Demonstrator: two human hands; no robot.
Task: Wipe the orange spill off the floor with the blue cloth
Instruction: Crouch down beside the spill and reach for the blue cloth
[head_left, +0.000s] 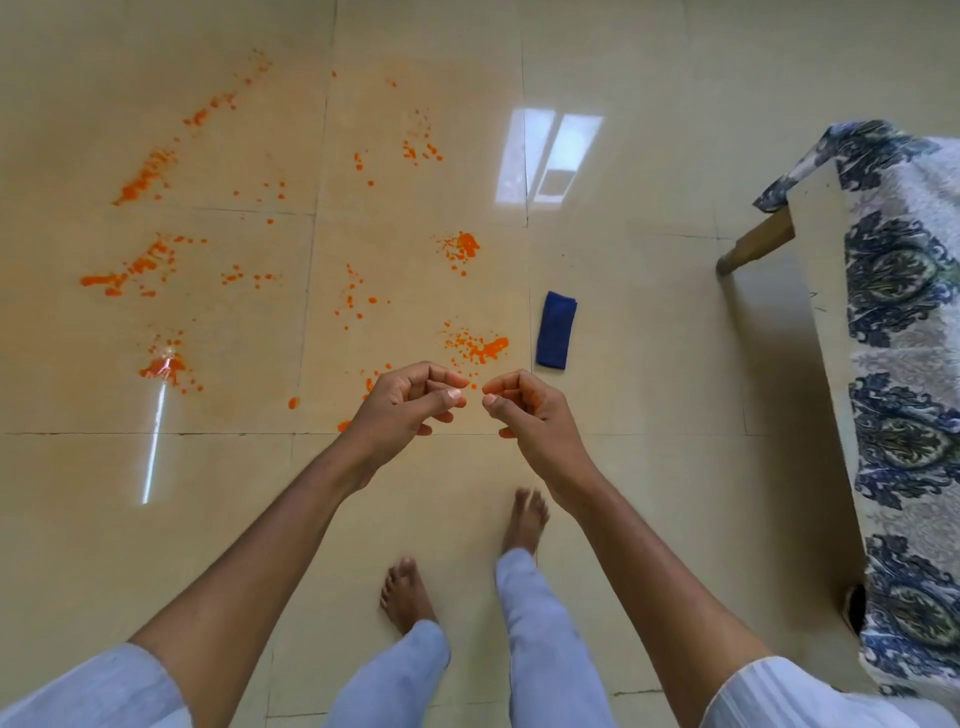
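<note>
**Hovering hands, cloth untouched on the floor**

Hanging side by side above the floor (623, 467) in the head view, the left hand (410, 410) and right hand (530, 410) both curl their fingers inward, thumb near forefinger, gripping nothing (fingertips almost meet). The blue cloth (556, 331) lies folded on the tiles just beyond the right hand, beside the orange spill (467, 247), which scatters leftward in many splashes.

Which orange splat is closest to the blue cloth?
The splat just left of the blue cloth, near its lower end. The other patches lie farther left or higher up the floor.
</note>
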